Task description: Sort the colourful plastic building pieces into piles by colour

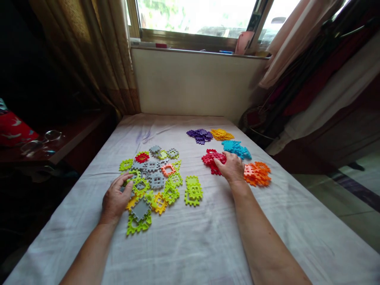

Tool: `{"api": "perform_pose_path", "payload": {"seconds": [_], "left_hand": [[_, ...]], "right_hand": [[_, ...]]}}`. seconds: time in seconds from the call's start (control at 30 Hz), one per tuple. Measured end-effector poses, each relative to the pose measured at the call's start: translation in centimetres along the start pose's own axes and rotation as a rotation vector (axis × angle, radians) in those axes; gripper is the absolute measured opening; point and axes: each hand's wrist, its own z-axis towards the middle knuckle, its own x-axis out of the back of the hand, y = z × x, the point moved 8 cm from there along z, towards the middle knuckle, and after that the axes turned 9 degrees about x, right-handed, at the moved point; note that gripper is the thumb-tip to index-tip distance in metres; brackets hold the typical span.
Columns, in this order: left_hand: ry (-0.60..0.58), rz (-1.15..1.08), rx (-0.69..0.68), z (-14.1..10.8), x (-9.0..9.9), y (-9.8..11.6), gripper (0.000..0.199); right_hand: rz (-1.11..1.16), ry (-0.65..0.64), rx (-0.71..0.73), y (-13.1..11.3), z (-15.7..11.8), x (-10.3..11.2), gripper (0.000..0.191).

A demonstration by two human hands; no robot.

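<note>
My left hand [116,196] rests at the left edge of a mixed spread of green, grey and yellow toothed plastic pieces [141,186], its fingers apart and touching the green ones. My right hand [230,168] lies at the right side of a red pile [213,159], thumb and fingers apart on its edge; its fingertips are partly hidden. Beyond the red pile sit a blue pile [236,149], a purple pile [200,135] and a yellow pile [222,134]. An orange pile [257,174] is to the right of my right hand. Several green pieces [193,190] lie between my hands.
The pieces lie on a surface covered with a white sheet [190,245]. On a dark side table [68,146] at left are glasses [44,140] and a red item [14,128]. A window, curtain [89,51] and hanging clothes [320,91] surround the far end.
</note>
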Motion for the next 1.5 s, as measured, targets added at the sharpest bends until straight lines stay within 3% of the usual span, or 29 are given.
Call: {"api": "perform_pose_path", "payload": {"seconds": [0.13, 0.37, 0.47, 0.6, 0.8, 0.93, 1.03, 1.13, 1.3, 1.4, 1.5], "left_hand": [[0.000, -0.007, -0.002, 0.0, 0.0, 0.1, 0.032], [0.029, -0.040, 0.019, 0.0, 0.0, -0.5, 0.033], [0.032, -0.052, 0.010, 0.0, 0.0, -0.5, 0.033], [0.043, -0.061, -0.003, -0.2, 0.2, -0.3, 0.032], [0.038, -0.063, 0.010, -0.2, 0.3, -0.2, 0.032], [0.034, -0.064, 0.012, -0.2, 0.3, -0.2, 0.032], [0.033, -0.062, 0.014, -0.2, 0.3, -0.2, 0.031], [0.032, -0.056, 0.022, -0.1, 0.3, -0.3, 0.030], [0.029, -0.049, 0.012, 0.0, 0.2, -0.4, 0.029], [0.022, -0.036, 0.012, 0.1, 0.1, -0.4, 0.030], [0.020, -0.027, 0.021, 0.2, 0.1, -0.5, 0.033]], "right_hand": [[0.030, 0.002, 0.161, -4.8, 0.0, -0.2, 0.042], [0.168, -0.206, 0.645, -20.9, -1.5, -4.8, 0.033], [0.147, -0.259, 0.738, -26.1, -1.9, -6.6, 0.034], [0.104, -0.317, 0.702, -29.7, -1.6, -8.2, 0.043], [0.073, -0.400, 0.633, -31.6, -1.0, -9.7, 0.040], [0.069, -0.368, 0.634, -30.6, -0.8, -9.0, 0.039], [0.070, -0.280, 0.616, -27.5, -0.5, -7.1, 0.039], [0.051, -0.205, 0.560, -22.1, 0.0, -4.7, 0.039], [-0.075, -0.059, 0.374, -10.6, 0.2, -1.1, 0.039], [-0.117, 0.002, 0.265, -5.0, -0.8, -0.3, 0.039], [-0.134, 0.037, 0.208, -1.9, -2.0, -0.8, 0.047]]}}
